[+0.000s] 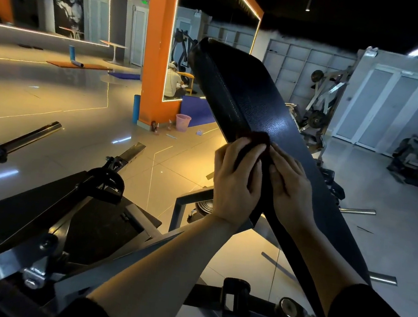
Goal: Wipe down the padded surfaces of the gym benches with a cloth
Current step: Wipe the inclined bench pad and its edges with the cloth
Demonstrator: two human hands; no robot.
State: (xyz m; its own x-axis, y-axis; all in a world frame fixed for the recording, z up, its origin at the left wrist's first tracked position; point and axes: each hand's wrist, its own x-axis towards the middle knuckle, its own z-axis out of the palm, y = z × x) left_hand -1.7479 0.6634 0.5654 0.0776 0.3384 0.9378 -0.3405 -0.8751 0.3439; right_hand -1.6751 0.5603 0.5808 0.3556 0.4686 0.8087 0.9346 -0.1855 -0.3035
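Note:
A long black padded bench back (255,103) slopes up and away from me, tilted at an incline. A dark reddish cloth (253,137) lies on the pad's left edge, mostly hidden under my fingers. My left hand (236,179) wraps around the pad's left side edge with fingers curled over the cloth. My right hand (290,188) lies on the pad's top face beside it, fingers reaching up to the cloth's right side.
Metal bench frame parts (111,186) and a barbell (17,141) sit low left. An orange pillar (158,48) with a mirror stands ahead, with a pink bin (182,122) and blue mat (197,111) at its base. Weight machines (321,103) stand at right.

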